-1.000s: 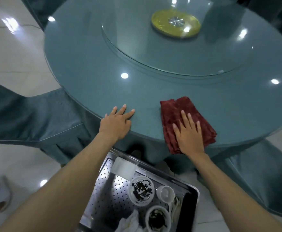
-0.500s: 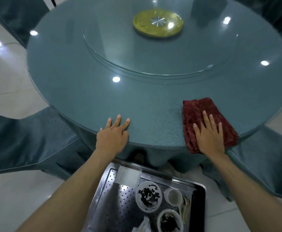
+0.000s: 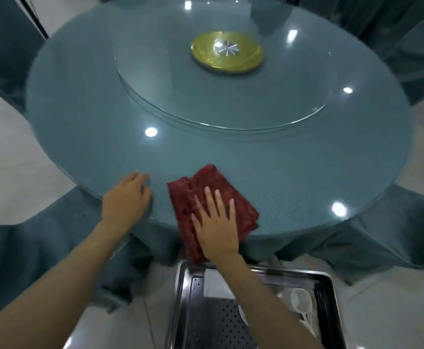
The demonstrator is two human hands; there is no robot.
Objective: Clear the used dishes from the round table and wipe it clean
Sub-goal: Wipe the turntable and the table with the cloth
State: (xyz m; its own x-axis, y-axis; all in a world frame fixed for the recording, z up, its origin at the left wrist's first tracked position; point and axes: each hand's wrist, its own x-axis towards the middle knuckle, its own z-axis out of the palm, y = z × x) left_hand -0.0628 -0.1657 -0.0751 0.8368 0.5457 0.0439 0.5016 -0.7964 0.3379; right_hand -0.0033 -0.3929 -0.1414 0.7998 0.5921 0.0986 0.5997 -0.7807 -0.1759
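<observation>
Forward over the near edge of the worktop (image 3: 294, 172), reaches with both bare forearms, coming up from the bottom of the head view and slanting inward. Lays the left hand (image 3: 126, 197) palm down on the rim, left of the middle of the near edge, wrist just off the worktop and fingers on the surface; holds nothing with it, fingers loose and a little bent, tips blurred. Presses the right hand (image 3: 216, 222) flat on a dark red cloth (image 3: 207, 181), fingers straight and slightly spread, thumb out to the left, palm covering the near half; no curl round the fabric, so open and bearing down. Shows the cloth as a folded, nubbly, roughly rectangular pad set at a slant, far corner pointing toward the middle of the worktop, near end hanging over the near edge beneath the wrist, just right of the left hand but apart from it. Shows the worktop as round, blue-green, speckled and glossy, dotted with bright lamp reflections, with a skirt (image 3: 356, 238) of matching fabric falling from its rim. Carries at its centre a round clear glass turntable (image 3: 180, 96) on a gold disc hub (image 3: 246, 61) with a silver star-shaped middle. Below the near edge, finds a stainless steel tray (image 3: 183, 298) with a perforated floor and raised rim, partly hidden by the right forearm, and a white cup (image 3: 301, 302) near its right edge.
</observation>
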